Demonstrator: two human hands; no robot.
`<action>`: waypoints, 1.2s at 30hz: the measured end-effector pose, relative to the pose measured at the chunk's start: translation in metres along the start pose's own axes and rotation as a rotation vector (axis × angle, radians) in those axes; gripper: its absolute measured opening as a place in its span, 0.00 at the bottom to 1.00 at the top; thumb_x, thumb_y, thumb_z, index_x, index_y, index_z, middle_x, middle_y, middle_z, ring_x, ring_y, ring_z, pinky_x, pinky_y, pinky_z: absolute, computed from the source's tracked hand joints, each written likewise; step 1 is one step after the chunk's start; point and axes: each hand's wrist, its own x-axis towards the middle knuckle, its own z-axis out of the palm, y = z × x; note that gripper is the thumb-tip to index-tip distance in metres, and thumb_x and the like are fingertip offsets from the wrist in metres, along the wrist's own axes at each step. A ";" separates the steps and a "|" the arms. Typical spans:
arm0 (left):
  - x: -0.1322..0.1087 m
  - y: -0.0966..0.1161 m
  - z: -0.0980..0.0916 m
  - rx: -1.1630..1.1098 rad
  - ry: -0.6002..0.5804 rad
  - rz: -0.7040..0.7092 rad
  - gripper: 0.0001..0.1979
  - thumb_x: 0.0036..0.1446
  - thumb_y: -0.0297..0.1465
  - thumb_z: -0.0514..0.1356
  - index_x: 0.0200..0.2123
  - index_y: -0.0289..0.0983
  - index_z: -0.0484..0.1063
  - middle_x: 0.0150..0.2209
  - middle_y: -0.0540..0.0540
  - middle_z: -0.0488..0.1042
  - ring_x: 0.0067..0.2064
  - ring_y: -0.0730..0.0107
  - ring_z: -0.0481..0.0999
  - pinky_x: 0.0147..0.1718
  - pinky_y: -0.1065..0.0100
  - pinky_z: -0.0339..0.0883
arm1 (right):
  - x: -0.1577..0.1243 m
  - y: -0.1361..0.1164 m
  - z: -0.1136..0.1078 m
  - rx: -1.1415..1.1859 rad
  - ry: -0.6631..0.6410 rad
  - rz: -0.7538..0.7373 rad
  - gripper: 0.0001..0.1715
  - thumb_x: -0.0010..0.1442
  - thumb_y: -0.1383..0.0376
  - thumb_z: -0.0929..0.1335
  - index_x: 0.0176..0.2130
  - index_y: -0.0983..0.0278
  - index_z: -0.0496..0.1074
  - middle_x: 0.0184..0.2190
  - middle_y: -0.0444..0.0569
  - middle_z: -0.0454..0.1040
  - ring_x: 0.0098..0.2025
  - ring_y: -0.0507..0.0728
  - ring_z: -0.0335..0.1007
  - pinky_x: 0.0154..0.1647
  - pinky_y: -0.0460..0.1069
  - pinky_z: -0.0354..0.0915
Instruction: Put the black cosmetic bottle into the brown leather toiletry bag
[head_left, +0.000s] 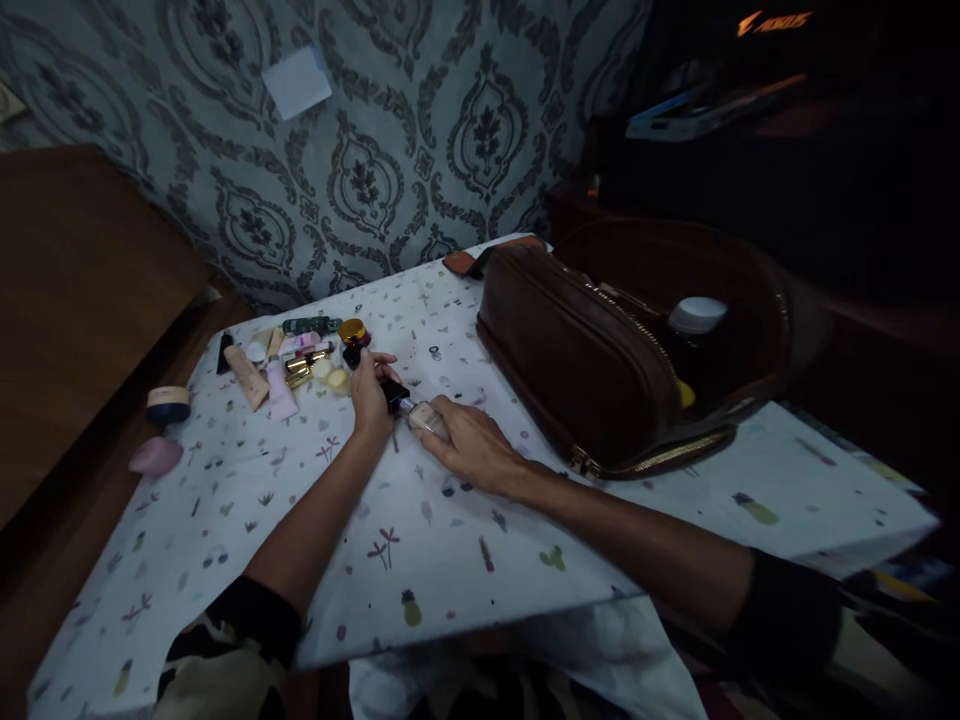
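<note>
Bottle [430,422] in right hand [476,446], over mid-surface [450,565]

Right fingers closed round bottle body; left hand [370,398] at black cap [394,394], grip can't tell. Cosmetics [282,390] toward far-left corner, brown bag [570,350] toward far-right. Step likely cap-end handling; next move calls for steady right grip.

the wall behind is covered in grey damask wallpaper [360,190], with a pale rectangular plate [296,82] on it. at the left stands a brown wooden panel [82,300]. a white tablecloth [450,560], printed with pineapples, palm trees and cacti, hangs over its near edge. at the upper right an orange logo [776,22] shines above a flat, blue-edged object [667,118], too dim to identify.
</note>
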 end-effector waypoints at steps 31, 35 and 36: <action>-0.026 0.004 0.007 0.243 -0.094 0.272 0.24 0.64 0.54 0.52 0.30 0.39 0.68 0.21 0.53 0.65 0.24 0.73 0.65 0.28 0.70 0.60 | 0.002 0.003 0.001 0.046 -0.001 -0.045 0.14 0.67 0.60 0.64 0.45 0.68 0.69 0.36 0.54 0.77 0.36 0.59 0.71 0.34 0.49 0.55; -0.027 0.004 0.006 0.316 -0.113 0.292 0.23 0.65 0.52 0.51 0.30 0.40 0.67 0.21 0.53 0.64 0.25 0.72 0.65 0.29 0.69 0.61 | 0.001 0.005 0.002 0.070 0.011 -0.064 0.13 0.67 0.59 0.64 0.44 0.67 0.68 0.34 0.53 0.76 0.34 0.57 0.69 0.33 0.48 0.54; -0.027 0.004 0.006 0.321 -0.112 0.293 0.23 0.66 0.52 0.51 0.30 0.40 0.68 0.21 0.53 0.64 0.25 0.72 0.65 0.29 0.69 0.61 | 0.001 0.006 0.002 0.071 0.014 -0.068 0.13 0.67 0.59 0.64 0.44 0.67 0.68 0.34 0.52 0.75 0.34 0.57 0.69 0.33 0.48 0.54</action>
